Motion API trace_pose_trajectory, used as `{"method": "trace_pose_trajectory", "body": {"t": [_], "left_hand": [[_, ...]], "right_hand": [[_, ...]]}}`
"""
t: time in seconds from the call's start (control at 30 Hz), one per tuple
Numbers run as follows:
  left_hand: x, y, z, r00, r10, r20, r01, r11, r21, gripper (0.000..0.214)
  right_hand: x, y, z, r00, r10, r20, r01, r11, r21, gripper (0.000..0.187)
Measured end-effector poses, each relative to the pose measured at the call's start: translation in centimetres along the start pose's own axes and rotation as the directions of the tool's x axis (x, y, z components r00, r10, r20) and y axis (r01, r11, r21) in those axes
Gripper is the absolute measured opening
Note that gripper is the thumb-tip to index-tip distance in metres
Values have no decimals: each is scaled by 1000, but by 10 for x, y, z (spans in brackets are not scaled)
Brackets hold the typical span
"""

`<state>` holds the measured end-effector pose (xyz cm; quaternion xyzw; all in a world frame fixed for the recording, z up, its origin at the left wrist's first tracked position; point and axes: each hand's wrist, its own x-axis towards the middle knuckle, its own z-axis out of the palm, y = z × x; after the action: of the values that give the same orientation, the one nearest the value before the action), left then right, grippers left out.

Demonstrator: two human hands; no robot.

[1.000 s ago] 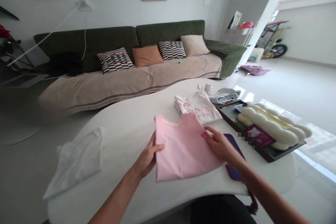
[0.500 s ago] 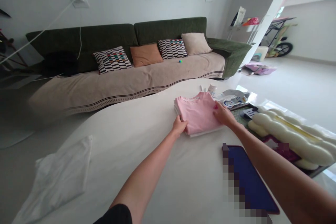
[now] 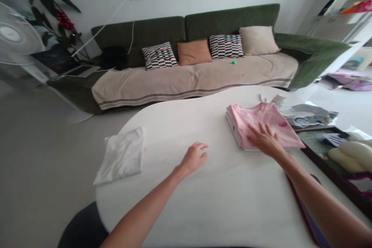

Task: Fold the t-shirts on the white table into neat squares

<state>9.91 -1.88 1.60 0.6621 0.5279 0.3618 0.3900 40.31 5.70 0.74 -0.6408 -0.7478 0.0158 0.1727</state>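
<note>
A folded pink shirt [image 3: 270, 114] lies on top of a stack of folded white clothes [image 3: 232, 127] at the right of the white table [image 3: 186, 209]. My right hand [image 3: 264, 138] rests on the shirt's front, fingers spread. Apart from the stack, my left hand [image 3: 195, 157] hovers over the tabletop with its fingers loosely curved and nothing between them. A white folded garment [image 3: 121, 157] lies at the table's left edge.
Right of the stack are a crumpled plastic package [image 3: 309, 114] and a dark-rimmed tray [image 3: 322, 159] holding a cream puffy object [image 3: 351, 155]. A tablet-like device [image 3: 308, 213] lies under my right forearm. Behind the table stands a green sofa [image 3: 232, 17].
My left hand has let go of the stack's left edge and moved left. My right hand has shifted from the shirt's right side onto its front. The view has turned left.
</note>
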Motion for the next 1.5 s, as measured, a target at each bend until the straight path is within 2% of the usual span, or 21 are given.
{"method": "trace_pose_trajectory", "body": {"t": [0.03,0.07,0.13,0.2,0.23,0.27,0.33,0.4,0.47,0.53,0.63,0.7,0.77,0.83,0.9,1.03,1.1,1.23,1.3,1.4,1.5], "left_hand": [[-18,-10,-38,991,38,-126,-24,994,108,24],[-36,-21,-76,965,52,-258,9,973,229,27],[-71,-43,-144,903,20,-428,191,876,444,35],[-99,-62,-187,834,-116,-540,435,741,512,43],[-109,-69,-196,809,-181,-560,512,685,518,47],[-117,-73,-197,792,-232,-564,558,649,517,50],[-128,-72,-179,800,-264,-538,559,655,509,55],[-138,-59,-146,854,-221,-472,460,744,485,56],[-145,-42,-115,929,-158,-334,299,851,431,47],[-149,-27,-97,980,-79,-183,145,913,380,35],[-144,-18,-94,996,-2,-90,39,913,407,34],[-137,-20,-98,999,-11,-48,33,876,481,38],[-134,-22,-99,999,-20,39,-5,835,550,31],[-137,-25,-99,992,19,121,-87,811,579,21],[-141,-26,-98,987,72,140,-140,809,571,21],[-146,-26,-102,980,112,164,-185,814,550,46],[-147,-19,-106,956,147,252,-270,775,572,37],[-164,11,-116,893,231,387,-438,646,625,14],[-182,32,-119,866,269,421,-492,607,624,8],[-212,64,-123,801,350,486,-591,590,550,16],[-238,94,-126,738,413,533,-658,617,432,15]], "right_hand": [[-10,-6,0,999,-21,-43,21,1000,-8,52],[-23,-14,1,996,-50,-68,49,999,-17,52],[-57,-37,5,990,-126,-71,126,992,0,50],[-97,-68,14,983,-179,-28,180,983,46,46],[-116,-87,18,982,-189,2,188,979,74,43],[-133,-106,22,981,-190,31,186,976,109,41],[-156,-144,28,978,-195,77,176,964,201,38],[-165,-179,28,969,-222,106,180,933,310,37],[-160,-207,25,958,-264,112,197,889,412,37],[-148,-227,20,953,-286,104,205,855,476,38],[-128,-243,14,953,-270,137,188,882,433,46],[-119,-247,12,937,-272,218,194,927,321,50],[-115,-248,11,910,-287,300,222,947,231,43],[-116,-247,10,896,-300,326,248,949,192,30],[-120,-244,7,900,-315,301,277,947,163,24],[-131,-243,-6,891,-390,234,380,921,89,21],[-139,-243,-18,868,-449,211,442,893,85,24],[-163,-241,-48,801,-540,258,530,841,113,40],[-180,-240,-64,779,-548,306,523,836,167,39],[-208,-246,-93,735,-593,327,497,800,335,32],[-229,-263,-128,654,-690,309,508,704,497,28]]}}
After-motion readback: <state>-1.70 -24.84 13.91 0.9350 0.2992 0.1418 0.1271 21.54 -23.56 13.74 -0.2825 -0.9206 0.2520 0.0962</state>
